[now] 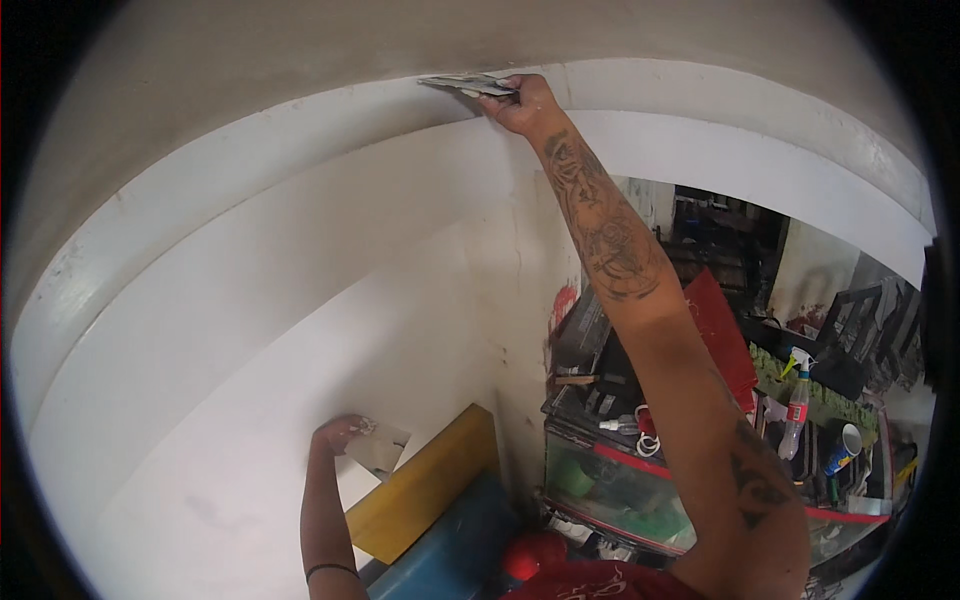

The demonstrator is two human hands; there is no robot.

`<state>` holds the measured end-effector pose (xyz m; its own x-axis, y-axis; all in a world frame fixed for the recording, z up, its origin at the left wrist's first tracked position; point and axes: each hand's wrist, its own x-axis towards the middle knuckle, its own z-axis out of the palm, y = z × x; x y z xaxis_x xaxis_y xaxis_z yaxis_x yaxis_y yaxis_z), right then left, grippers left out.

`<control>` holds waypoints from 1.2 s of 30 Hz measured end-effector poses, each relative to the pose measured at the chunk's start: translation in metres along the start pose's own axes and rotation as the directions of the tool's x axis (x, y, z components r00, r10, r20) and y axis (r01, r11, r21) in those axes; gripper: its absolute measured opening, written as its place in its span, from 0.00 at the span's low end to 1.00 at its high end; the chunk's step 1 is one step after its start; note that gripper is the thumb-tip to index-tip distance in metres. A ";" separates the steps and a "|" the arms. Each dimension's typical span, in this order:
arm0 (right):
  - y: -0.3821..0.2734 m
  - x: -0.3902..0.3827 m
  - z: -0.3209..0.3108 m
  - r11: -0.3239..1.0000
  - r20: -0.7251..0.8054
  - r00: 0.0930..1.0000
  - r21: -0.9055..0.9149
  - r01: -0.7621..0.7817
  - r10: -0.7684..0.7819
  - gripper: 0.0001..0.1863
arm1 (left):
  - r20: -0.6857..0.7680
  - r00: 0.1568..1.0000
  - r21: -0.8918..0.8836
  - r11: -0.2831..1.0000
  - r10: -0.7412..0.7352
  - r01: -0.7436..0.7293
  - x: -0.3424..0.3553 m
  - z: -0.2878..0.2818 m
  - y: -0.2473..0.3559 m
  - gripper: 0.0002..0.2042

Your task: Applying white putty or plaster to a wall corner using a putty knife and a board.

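Observation:
My right hand [525, 105] is raised high, closed on a flat putty knife [455, 84] whose blade lies along the white ledge [300, 125] where wall and ceiling meet. My tattooed right arm reaches up across the view. Lower left, my left hand [340, 432] is closed on a square, putty-smeared metal blade [380, 453], held near the white wall [190, 420]. The grip details of both hands are partly hidden.
A yellow board [420, 490] and a blue container [440, 545] lie below left. At right, a cluttered glass tank [600, 485] carries dark panels, a spray bottle [795, 420] and a can [843, 450]. A red board [715, 310] leans behind; a red round object [530, 555] is low centre.

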<state>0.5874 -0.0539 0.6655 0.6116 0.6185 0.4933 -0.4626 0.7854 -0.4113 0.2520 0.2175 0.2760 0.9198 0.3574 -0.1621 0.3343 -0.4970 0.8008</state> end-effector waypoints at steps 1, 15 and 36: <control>-0.001 0.002 -0.003 1.000 -0.006 1.000 -0.005 0.003 -0.003 0.13 | 0.008 1.000 -0.002 1.000 0.002 -0.002 0.001 0.001 0.004 0.13; 0.000 0.006 0.004 0.995 0.064 0.998 0.096 0.019 -0.026 0.18 | 0.104 0.993 0.023 0.998 0.060 -0.063 0.005 -0.008 -0.012 0.15; -0.099 -0.050 -0.030 0.965 0.119 0.981 0.230 0.122 -0.153 0.11 | 0.092 0.990 -0.226 0.966 -0.109 0.128 0.002 0.003 0.019 0.16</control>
<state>0.6216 -0.1639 0.6586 0.5946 0.4897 0.6377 -0.5193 0.8394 -0.1604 0.2607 0.2066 0.2896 0.8928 0.3351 -0.3012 0.3938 -0.2557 0.8829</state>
